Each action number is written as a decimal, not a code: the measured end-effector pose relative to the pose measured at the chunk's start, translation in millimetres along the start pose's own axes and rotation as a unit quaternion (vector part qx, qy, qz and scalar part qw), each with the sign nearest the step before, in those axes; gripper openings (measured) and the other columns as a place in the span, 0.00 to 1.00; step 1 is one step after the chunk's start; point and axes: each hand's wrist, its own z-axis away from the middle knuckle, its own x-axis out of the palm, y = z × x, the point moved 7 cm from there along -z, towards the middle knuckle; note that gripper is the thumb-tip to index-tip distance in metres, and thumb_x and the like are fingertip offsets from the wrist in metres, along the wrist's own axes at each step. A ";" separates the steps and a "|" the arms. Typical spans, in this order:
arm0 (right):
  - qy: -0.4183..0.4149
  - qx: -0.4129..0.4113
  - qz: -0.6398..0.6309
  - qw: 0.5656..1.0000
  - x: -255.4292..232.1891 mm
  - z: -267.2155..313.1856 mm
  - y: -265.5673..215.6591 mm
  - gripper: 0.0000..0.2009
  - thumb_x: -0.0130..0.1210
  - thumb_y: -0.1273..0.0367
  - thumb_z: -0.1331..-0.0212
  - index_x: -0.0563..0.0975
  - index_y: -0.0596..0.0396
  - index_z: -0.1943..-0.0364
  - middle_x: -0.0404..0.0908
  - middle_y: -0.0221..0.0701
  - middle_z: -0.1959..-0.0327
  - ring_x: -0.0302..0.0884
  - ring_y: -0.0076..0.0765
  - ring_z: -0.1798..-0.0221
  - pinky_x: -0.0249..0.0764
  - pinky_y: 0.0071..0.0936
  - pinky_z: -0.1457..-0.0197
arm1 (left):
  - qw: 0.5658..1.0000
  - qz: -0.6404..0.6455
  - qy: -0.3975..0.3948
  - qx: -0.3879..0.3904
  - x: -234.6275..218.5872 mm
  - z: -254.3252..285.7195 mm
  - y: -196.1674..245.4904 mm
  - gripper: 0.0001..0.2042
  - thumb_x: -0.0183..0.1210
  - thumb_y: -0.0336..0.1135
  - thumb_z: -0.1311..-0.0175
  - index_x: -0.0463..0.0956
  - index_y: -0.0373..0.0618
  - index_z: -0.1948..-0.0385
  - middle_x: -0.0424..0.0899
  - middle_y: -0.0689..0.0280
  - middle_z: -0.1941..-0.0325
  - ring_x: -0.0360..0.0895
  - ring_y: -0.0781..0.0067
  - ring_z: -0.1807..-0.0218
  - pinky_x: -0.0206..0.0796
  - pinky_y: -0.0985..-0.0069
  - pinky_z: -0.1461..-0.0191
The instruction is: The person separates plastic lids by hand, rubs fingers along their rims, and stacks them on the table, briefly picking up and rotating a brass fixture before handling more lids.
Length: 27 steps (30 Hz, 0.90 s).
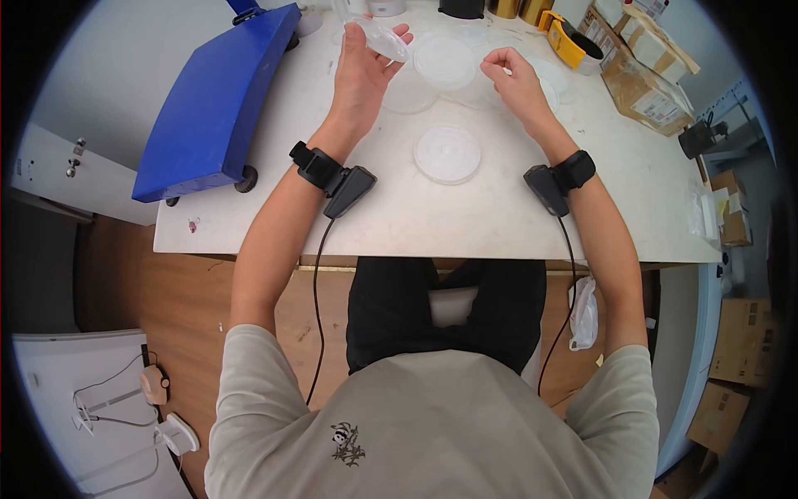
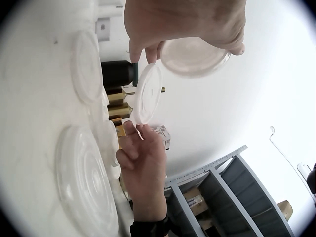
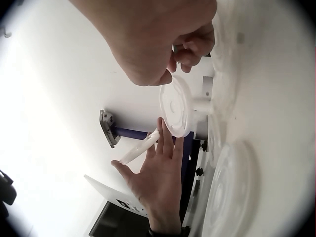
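My left hand (image 1: 370, 62) is raised over the white table (image 1: 499, 216) and holds a clear round plastic dish (image 1: 378, 37) by its rim; the left wrist view shows this dish (image 2: 195, 57) under the fingers. My right hand (image 1: 505, 71) has curled fingers and pinches the edge of a thin clear round lid (image 3: 177, 106), held upright above the table. In the left wrist view that lid (image 2: 148, 94) stands between the two hands. Several more clear lids lie flat on the table, one (image 1: 447, 154) nearest me and a stack (image 1: 445, 60) between my hands.
A blue flat cart (image 1: 220, 100) sits on the table's left side. A yellow tape dispenser (image 1: 569, 41) and cardboard boxes (image 1: 644, 83) stand at the back right. Dark containers line the far edge. The table's near edge (image 1: 416, 249) is right above my lap.
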 end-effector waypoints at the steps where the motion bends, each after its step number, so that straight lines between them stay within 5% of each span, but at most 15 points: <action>1: 0.026 -0.022 0.012 0.999 -3.6 0.1 -3.7 0.10 0.55 0.64 0.37 0.75 0.55 0.58 0.77 0.26 0.60 0.70 0.20 0.71 0.68 0.18 0.65 | 1.000 -0.014 0.002 -0.001 0.7 0.1 0.4 0.40 0.35 0.72 0.33 0.47 0.50 0.30 0.65 0.48 0.31 0.64 0.55 0.29 0.54 0.60 0.26; 6: 0.047 -0.079 -0.012 0.996 -5.0 2.9 -17.7 0.11 0.56 0.65 0.37 0.74 0.57 0.56 0.79 0.28 0.57 0.74 0.18 0.67 0.68 0.17 0.62 | 1.000 0.025 -0.015 -0.005 2.5 -0.5 -1.9 0.41 0.45 0.67 0.33 0.45 0.49 0.28 0.62 0.49 0.29 0.64 0.54 0.29 0.57 0.60 0.27; 8: -0.030 -0.075 -0.022 0.997 5.4 8.0 -25.4 0.10 0.56 0.66 0.35 0.75 0.56 0.56 0.79 0.26 0.60 0.74 0.15 0.68 0.68 0.16 0.63 | 0.991 0.094 -0.077 -0.046 9.0 -3.5 -11.8 0.40 0.47 0.65 0.32 0.40 0.58 0.25 0.49 0.62 0.22 0.40 0.60 0.20 0.32 0.57 0.21; 9: -0.029 -0.075 -0.022 0.997 6.8 9.6 -27.8 0.10 0.56 0.66 0.35 0.75 0.56 0.56 0.79 0.26 0.60 0.74 0.15 0.68 0.68 0.16 0.63 | 0.991 0.094 -0.078 -0.046 7.4 -3.1 -14.6 0.40 0.47 0.65 0.32 0.40 0.58 0.25 0.49 0.62 0.22 0.40 0.60 0.20 0.32 0.57 0.21; 11: -0.090 -0.116 -0.101 0.984 17.7 15.2 -41.8 0.10 0.55 0.65 0.34 0.75 0.57 0.56 0.79 0.23 0.62 0.68 0.12 0.74 0.64 0.15 0.70 | 0.993 -0.064 -0.102 0.000 19.5 3.7 -2.3 0.49 0.64 0.58 0.42 0.43 0.47 0.27 0.58 0.48 0.28 0.61 0.54 0.28 0.58 0.59 0.29; 14: -0.135 -0.070 -0.182 0.972 22.5 23.4 -54.1 0.10 0.56 0.64 0.33 0.76 0.56 0.58 0.76 0.20 0.68 0.62 0.12 0.76 0.59 0.15 0.74 | 0.972 -0.168 -0.153 -0.062 34.3 12.5 -8.8 0.50 0.72 0.45 0.48 0.46 0.49 0.27 0.55 0.51 0.25 0.59 0.53 0.27 0.61 0.57 0.29; 20: -0.189 -0.021 -0.189 0.963 28.1 24.5 -45.3 0.07 0.57 0.65 0.35 0.75 0.54 0.64 0.69 0.18 0.75 0.61 0.12 0.76 0.57 0.15 0.75 | 0.934 -0.283 -0.202 -0.079 44.5 21.9 -12.7 0.56 0.77 0.43 0.57 0.46 0.49 0.27 0.56 0.49 0.27 0.54 0.50 0.25 0.56 0.56 0.27; 27: -0.137 -0.087 -0.146 0.976 19.3 21.8 -48.5 0.06 0.56 0.68 0.35 0.74 0.54 0.64 0.71 0.18 0.73 0.63 0.11 0.74 0.59 0.15 0.72 | 0.976 -0.188 -0.095 -0.063 21.8 9.9 -16.3 0.42 0.68 0.43 0.42 0.52 0.45 0.29 0.69 0.57 0.35 0.67 0.62 0.33 0.63 0.64 0.33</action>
